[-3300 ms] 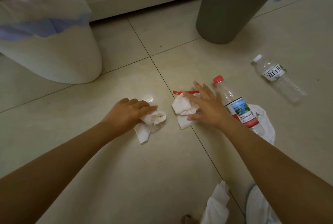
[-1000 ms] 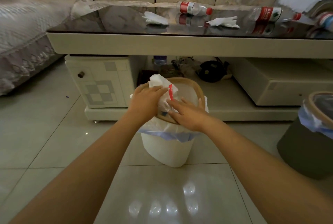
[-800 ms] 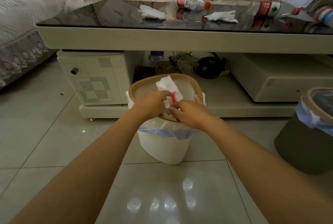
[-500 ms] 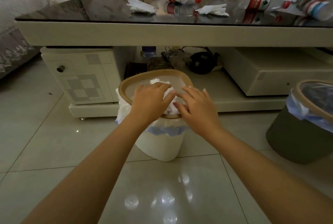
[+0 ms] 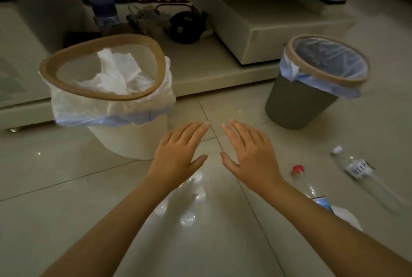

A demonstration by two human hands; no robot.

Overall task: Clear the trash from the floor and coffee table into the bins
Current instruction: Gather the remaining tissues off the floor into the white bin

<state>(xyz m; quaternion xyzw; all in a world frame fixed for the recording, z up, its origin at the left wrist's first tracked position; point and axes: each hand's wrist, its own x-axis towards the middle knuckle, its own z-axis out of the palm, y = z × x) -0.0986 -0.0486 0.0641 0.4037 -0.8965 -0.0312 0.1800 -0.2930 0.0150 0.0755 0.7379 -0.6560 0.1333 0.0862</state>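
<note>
Head view: my left hand (image 5: 176, 160) and right hand (image 5: 252, 158) now hover empty, fingers spread, right of the cream tan-rimmed bin (image 5: 131, 138), crumpled white tissues (image 5: 116, 73) inside it; floor bottles remain.

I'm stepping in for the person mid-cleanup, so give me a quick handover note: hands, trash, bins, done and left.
Left hand and right hand: both open, empty, palms down above the tiled floor.
White bin with tan rim: holds the crumpled white tissues; that part is done.
Dark grey bin with blue liner: looks empty.
Left on the floor, to the right: red-capped clear plastic bottle, white-capped clear plastic bottle, and white paper beside the right forearm. The coffee table top is out of view.
</note>
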